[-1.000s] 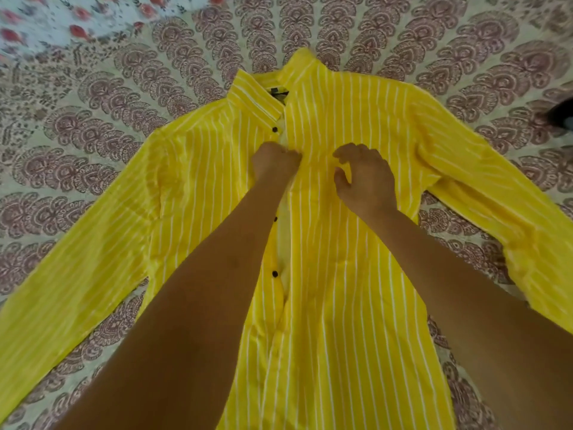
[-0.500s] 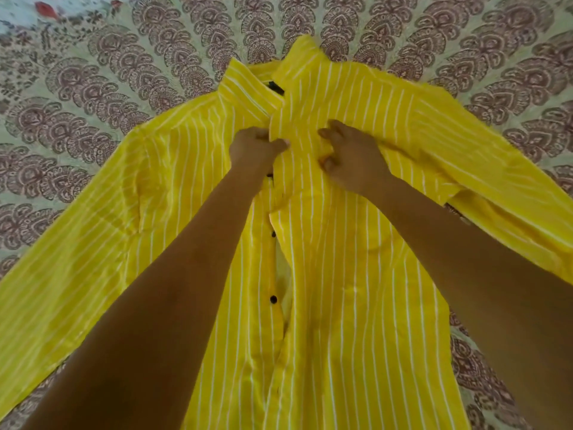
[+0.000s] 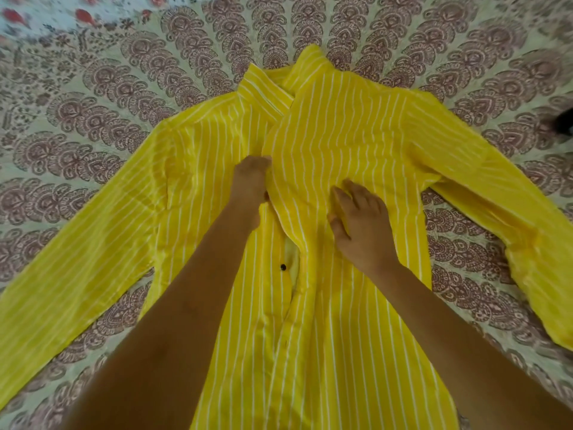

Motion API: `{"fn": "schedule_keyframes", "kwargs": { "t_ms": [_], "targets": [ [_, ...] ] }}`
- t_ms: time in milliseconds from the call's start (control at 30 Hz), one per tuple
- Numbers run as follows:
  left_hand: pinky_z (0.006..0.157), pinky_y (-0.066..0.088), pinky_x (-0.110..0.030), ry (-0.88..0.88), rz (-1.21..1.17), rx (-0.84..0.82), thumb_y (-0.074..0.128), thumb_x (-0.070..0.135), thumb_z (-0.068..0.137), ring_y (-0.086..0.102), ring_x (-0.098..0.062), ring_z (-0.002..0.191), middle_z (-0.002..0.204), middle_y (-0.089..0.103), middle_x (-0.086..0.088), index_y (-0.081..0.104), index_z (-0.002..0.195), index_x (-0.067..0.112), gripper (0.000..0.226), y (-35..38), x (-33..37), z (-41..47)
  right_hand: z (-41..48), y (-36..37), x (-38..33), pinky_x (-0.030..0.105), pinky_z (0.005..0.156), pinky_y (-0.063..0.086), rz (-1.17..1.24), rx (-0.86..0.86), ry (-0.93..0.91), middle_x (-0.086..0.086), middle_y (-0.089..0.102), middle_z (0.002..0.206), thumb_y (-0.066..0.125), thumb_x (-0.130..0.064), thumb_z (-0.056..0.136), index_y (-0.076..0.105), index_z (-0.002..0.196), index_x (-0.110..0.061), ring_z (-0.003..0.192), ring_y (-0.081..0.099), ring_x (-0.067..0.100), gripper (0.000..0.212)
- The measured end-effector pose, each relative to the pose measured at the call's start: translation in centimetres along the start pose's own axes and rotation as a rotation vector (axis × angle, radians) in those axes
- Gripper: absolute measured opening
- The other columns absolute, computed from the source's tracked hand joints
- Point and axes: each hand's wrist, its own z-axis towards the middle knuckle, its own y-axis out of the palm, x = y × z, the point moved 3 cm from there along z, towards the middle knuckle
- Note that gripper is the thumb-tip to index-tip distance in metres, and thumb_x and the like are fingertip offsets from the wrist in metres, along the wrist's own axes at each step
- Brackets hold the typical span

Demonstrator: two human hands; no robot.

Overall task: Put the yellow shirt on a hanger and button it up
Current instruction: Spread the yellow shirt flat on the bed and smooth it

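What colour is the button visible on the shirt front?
The button is black; the head view shows it.

1. Showing the left forearm [image 3: 173, 321] bare along its whole visible length, looming wide at the lower edge and narrowing toward the wrist.
2. Showing the right forearm [image 3: 449, 330] bare in the same way, tapering likewise to a slimmer wrist.
3. Presenting the left hand [image 3: 249, 184] uncovered, with only its back and knuckles in view.
4. Presenting the right hand [image 3: 364, 231] uncovered too, displaying its back, thumb and fingers.
5. Appearing soft and slightly blurred at the nearest parts of both arms.
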Motion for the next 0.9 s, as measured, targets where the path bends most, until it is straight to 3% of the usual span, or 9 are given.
{"fn": "schedule_keyframes", "kwargs": {
  "t_ms": [100,200,300,367,500,633,733,800,900],
  "targets": [
    [0.047,0.049,-0.021,-0.063,0.185,-0.086,0.053,0.02,0.092,0.062,-0.016,0.06,0.077,0.057,-0.007,0.057,0.098,0.01,0.012,0.2,-2.8,-2.5,-2.2,0.1,0.3,0.053,0.099,0.039,-0.053,-0.055,0.01,0.02,0.052,0.133,0.03,-0.038,0.08,0.053,0.125,-0.008,0.121,0.051,0.038,0.058],
    [0.051,0.044,-0.011,-0.051,0.344,-0.336,0.059,0.024,0.089,0.061,-0.002,0.061,0.075,0.062,-0.002,0.059,0.082,0.01,0.016,0.0,-4.0,-4.6,-4.5,0.7,1.4,0.053,0.103,0.035,-0.085,-0.116,0.047,0.019,0.048,0.137,0.029,-0.041,0.079,0.051,0.126,-0.011,0.125,0.046,0.037,0.06],
    [0.049,0.038,-0.003,0.018,0.415,-0.415,0.063,0.016,0.086,0.056,0.011,0.06,0.078,0.061,0.001,0.062,0.08,0.009,0.009,-0.3,-3.3,-5.8,-7.5,0.8,2.1,0.053,0.106,0.031,-0.076,-0.056,0.098,0.017,0.043,0.141,0.032,-0.046,0.085,0.046,0.131,-0.013,0.13,0.041,0.036,0.059],
    [0.048,0.037,-0.002,0.054,0.387,-0.396,0.06,0.008,0.086,0.055,0.008,0.058,0.074,0.058,0.003,0.058,0.075,0.013,0.012,-0.1,-2.7,-6.4,-9.9,0.9,1.9,0.053,0.106,0.03,-0.064,0.0,0.128,0.017,0.041,0.143,0.033,-0.051,0.086,0.044,0.133,-0.013,0.132,0.038,0.035,0.061],
    [0.058,0.045,-0.024,-0.084,-0.017,-0.138,0.045,0.011,0.093,0.056,-0.012,0.061,0.072,0.06,-0.002,0.051,0.081,0.016,0.014,-1.0,-2.8,-6.9,-14.6,1.7,2.0,0.052,0.11,0.022,-0.034,0.03,0.289,0.017,0.034,0.147,0.028,-0.054,0.087,0.034,0.139,-0.013,0.137,0.029,0.034,0.067],
    [0.057,0.05,-0.027,-0.064,0.086,-0.069,0.047,0.022,0.095,0.057,-0.016,0.071,0.085,0.058,-0.003,0.05,0.103,0.016,0.01,-2.2,-4.5,-8.2,-18.4,2.4,2.9,0.053,0.11,0.021,-0.048,0.022,0.412,0.019,0.029,0.149,0.029,-0.05,0.086,0.03,0.14,-0.012,0.137,0.028,0.037,0.066],
    [0.054,0.053,-0.021,-0.141,0.193,-0.246,0.052,0.03,0.093,0.06,-0.014,0.073,0.093,0.062,-0.007,0.053,0.115,0.013,0.027,-2.0,-6.2,-10.1,-20.0,1.4,3.3,0.052,0.095,0.041,0.0,0.093,0.485,0.026,0.042,0.137,0.037,-0.04,0.088,0.034,0.137,-0.007,0.122,0.045,0.042,0.059],
    [0.06,0.049,-0.021,-0.14,0.25,-0.33,0.056,0.029,0.091,0.059,-0.012,0.068,0.087,0.062,-0.008,0.057,0.106,0.011,0.023,-2.1,-7.3,-11.3,-20.6,0.5,3.5,0.047,0.078,0.048,0.07,0.178,0.513,0.026,0.054,0.12,0.048,-0.024,0.09,0.038,0.134,-0.003,0.105,0.055,0.042,0.049],
    [0.06,0.044,-0.014,-0.063,0.323,-0.44,0.062,0.017,0.087,0.057,0.005,0.055,0.079,0.062,0.0,0.063,0.096,0.012,0.011,-2.4,-8.7,-13.0,-21.4,-0.6,4.6,0.037,0.06,0.04,0.252,0.224,0.689,0.029,0.064,0.091,0.047,-0.012,0.093,0.05,0.122,0.0,0.08,0.062,0.042,0.032]
  ]
}}
